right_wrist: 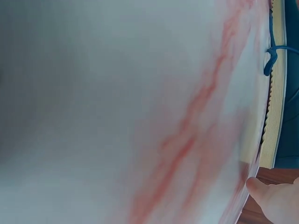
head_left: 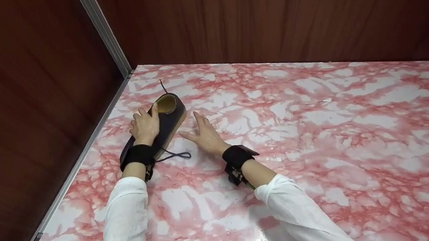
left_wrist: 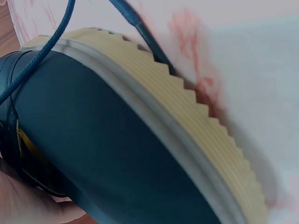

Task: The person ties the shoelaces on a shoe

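Note:
A dark blue lace-up shoe (head_left: 169, 125) lies on the table's left side, its opening with yellowish lining at the far end. My left hand (head_left: 146, 126) grips it near the opening, thumb along the opening's edge and fingers over the left side. The left wrist view has the shoe's dark upper (left_wrist: 103, 126) up close, with a ridged cream sole (left_wrist: 187, 121). To the right of the shoe, my right hand (head_left: 207, 137) is held apart from it, fingers spread and holding nothing. In the right wrist view the sole (right_wrist: 275, 98) shows at the right edge.
One looped lace (head_left: 178, 154) trails onto the table right of the shoe; another lace end (head_left: 163, 86) sticks out beyond the heel. The red-and-white marbled table (head_left: 319, 146) meets dark wood panels (head_left: 228, 20) at the back and left. A metal rail (head_left: 80, 159) runs along its left edge.

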The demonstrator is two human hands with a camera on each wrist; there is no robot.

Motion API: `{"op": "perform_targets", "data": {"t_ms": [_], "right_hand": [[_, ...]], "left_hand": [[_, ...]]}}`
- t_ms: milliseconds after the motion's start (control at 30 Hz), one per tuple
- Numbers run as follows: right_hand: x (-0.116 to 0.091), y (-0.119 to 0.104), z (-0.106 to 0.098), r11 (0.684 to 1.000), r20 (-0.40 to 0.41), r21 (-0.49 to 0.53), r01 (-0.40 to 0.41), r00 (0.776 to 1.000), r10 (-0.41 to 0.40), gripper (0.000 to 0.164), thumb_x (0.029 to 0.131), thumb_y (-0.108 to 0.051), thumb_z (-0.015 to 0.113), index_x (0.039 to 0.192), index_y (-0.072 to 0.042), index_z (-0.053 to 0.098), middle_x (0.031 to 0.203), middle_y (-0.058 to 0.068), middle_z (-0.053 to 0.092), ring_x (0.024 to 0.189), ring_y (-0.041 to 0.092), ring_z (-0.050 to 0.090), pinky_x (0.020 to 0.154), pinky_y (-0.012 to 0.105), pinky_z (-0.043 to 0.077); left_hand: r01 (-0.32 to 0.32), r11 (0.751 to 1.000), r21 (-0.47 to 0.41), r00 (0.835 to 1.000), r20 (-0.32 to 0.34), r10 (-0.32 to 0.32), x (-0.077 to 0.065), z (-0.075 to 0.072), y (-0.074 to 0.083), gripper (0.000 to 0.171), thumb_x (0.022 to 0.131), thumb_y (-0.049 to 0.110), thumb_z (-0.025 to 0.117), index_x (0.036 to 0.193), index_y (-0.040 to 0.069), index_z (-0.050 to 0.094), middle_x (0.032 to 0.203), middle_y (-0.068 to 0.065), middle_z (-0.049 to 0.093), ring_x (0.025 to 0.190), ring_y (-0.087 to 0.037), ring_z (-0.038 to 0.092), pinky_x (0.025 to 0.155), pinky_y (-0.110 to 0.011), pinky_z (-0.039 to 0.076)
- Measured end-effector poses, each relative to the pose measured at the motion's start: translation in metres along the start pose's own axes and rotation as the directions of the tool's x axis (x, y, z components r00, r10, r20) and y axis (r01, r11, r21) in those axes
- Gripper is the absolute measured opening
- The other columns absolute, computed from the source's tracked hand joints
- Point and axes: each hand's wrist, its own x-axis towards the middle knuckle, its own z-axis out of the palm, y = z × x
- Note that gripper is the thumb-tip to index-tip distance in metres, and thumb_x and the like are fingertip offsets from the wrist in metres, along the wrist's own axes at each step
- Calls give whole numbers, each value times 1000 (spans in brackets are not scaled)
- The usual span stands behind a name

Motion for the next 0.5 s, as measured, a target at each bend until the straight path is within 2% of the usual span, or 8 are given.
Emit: {"op": "perform_targets", "data": {"t_ms": [133,300,500], "right_hand": [[2,-6,2,999,39,14,-34,999,33,84,53,-62,37,118,-18,6,116,6,14,98,12,22,75,28,23],[6,-16,6,995,72,70,-73,995,68,87,51,-62,39,117,-19,3,117,8,12,98,13,23,75,27,23],[12,-22,17,995,70,95,-40,997,33,89,53,-58,43,118,-12,2,117,12,11,102,15,16,77,26,20]], "left_hand": [[4,1000,-13,1000,14,-4,-1,-1,0,70,66,58,4,102,4,29,95,-17,34,84,-34,33,60,-49,23],[-6,1000,-27,1000,21,7,-1,-4,0,74,63,58,-2,101,5,32,94,-14,38,83,-32,36,60,-47,25],[-18,999,-29,999,32,19,-1,-5,-1,76,62,57,-5,101,5,33,94,-14,40,84,-31,37,61,-46,25]]}}
